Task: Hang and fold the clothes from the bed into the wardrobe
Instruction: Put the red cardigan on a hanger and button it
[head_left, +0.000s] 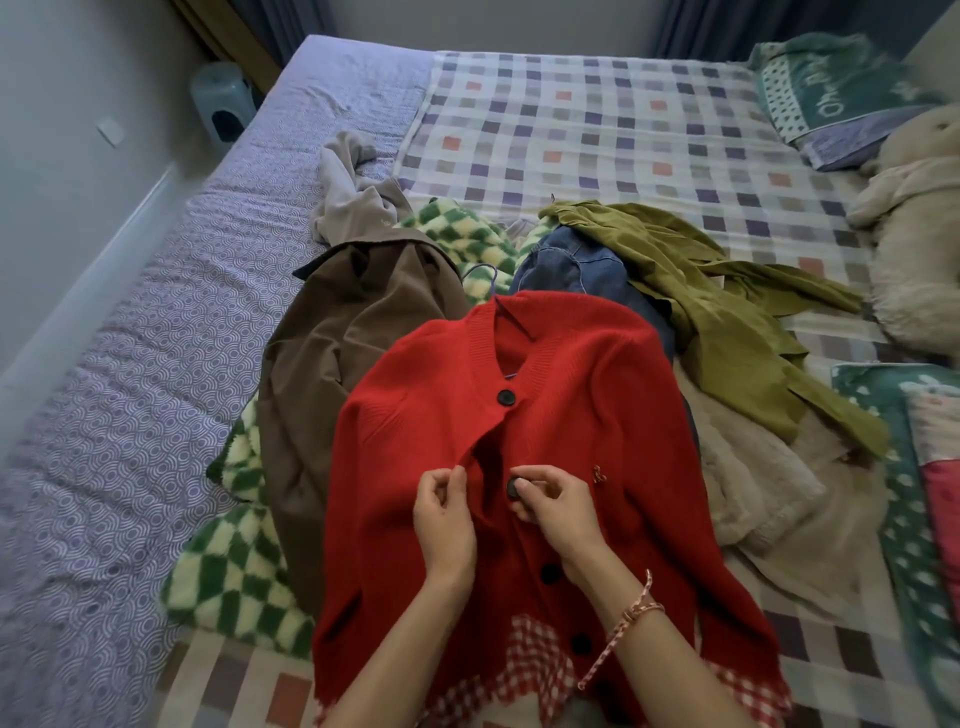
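Reaching forward side by side, the left hand (441, 519) is pinching the red cardigan (597, 395) by its open front edge, while the right hand (553, 506) is holding a round black button (514, 487) in a fingertip grip. The soft ribbed-knit cardigan, check-hemmed, is lying flat on a hanger (492, 283) atop heaped clothes on the bed (571, 130).

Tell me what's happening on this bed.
A person is buttoning a red cardigan, already on a hanger, laid over a clothes pile on the bed. The right hand pinches the second button; the left hand pinches the opposite edge. A brown coat and olive shirt lie beside it.
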